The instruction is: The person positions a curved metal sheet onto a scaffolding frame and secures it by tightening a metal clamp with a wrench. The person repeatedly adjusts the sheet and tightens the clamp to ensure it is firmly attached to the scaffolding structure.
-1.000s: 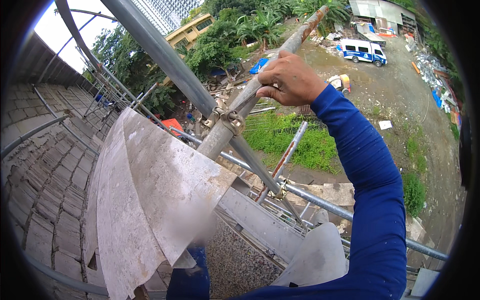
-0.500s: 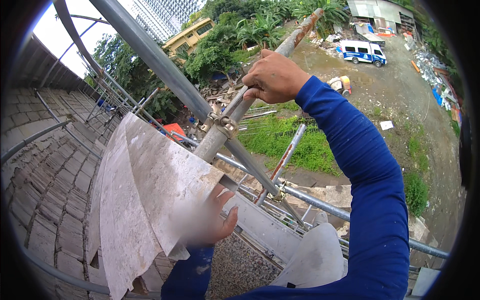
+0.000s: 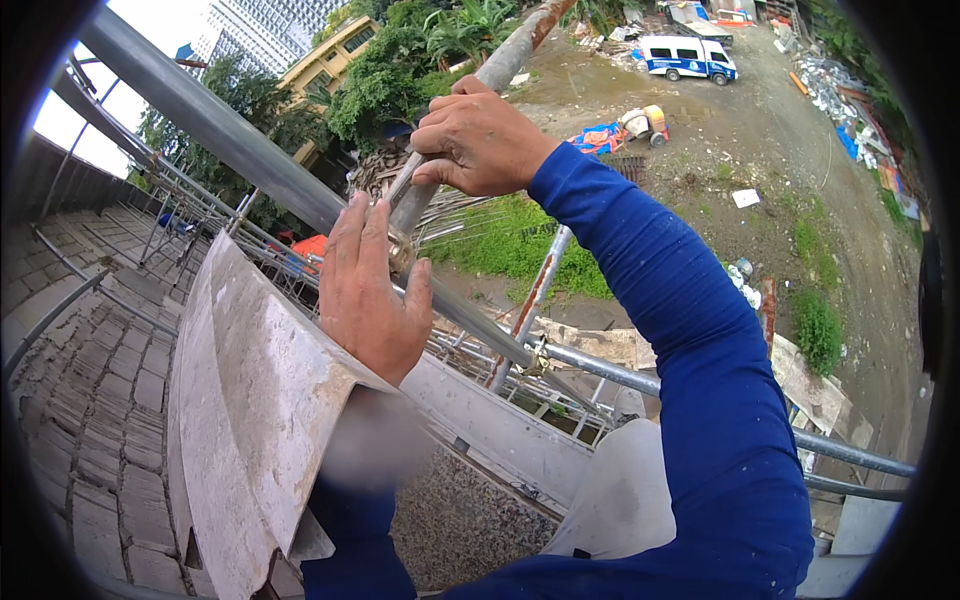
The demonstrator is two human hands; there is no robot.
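The right hand is gripping a rusty scaffold pipe, fingers curled closed around it, high above the ground. The left hand is lying open and flat against the pipe joint, resting on a grey metal sheet's top edge. Below, a white van is standing on the dirt yard.

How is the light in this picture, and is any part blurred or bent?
Head view: soft, even daylight with no hard shadows; the sky is overexposed white; the grey pipe bends toward the rim; a smeared patch sits below the left hand; the right hand is sharp.
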